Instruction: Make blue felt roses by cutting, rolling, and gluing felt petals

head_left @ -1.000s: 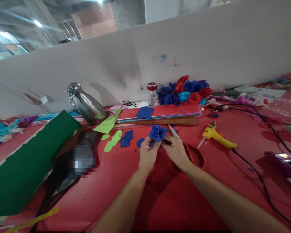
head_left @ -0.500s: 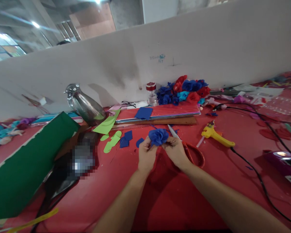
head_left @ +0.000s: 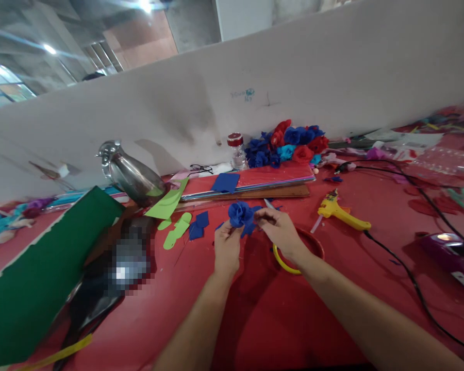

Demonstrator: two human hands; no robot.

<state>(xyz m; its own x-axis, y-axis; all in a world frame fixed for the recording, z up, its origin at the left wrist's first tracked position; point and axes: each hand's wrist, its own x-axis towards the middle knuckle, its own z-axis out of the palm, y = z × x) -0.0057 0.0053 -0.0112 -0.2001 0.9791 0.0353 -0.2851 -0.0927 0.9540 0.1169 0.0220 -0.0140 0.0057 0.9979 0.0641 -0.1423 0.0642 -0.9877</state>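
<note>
A ruffled blue paper flower (head_left: 239,213) is held up over the red table, with my left hand (head_left: 227,246) closed on its underside. My right hand (head_left: 280,233) is closed in a pinch at the flower's right edge, by a blue petal. Beneath and beside my right wrist are scissors with red and yellow loop handles (head_left: 285,264); their blade tip shows just above my right hand. Blue paper pieces (head_left: 197,229) and light green cut pieces (head_left: 177,232) lie left of my left hand.
A yellow glue gun (head_left: 340,213) with a black cord lies at the right. Behind are stacked sheets (head_left: 278,178), a glass jar (head_left: 237,154), red and blue flowers (head_left: 302,141) and a metal jug (head_left: 133,176). A green board (head_left: 42,283) stands at the left.
The flower has tilted and shifted a little left with my left hand. My right hand has moved slightly away from its centre, and the yellow handle loop now shows.
</note>
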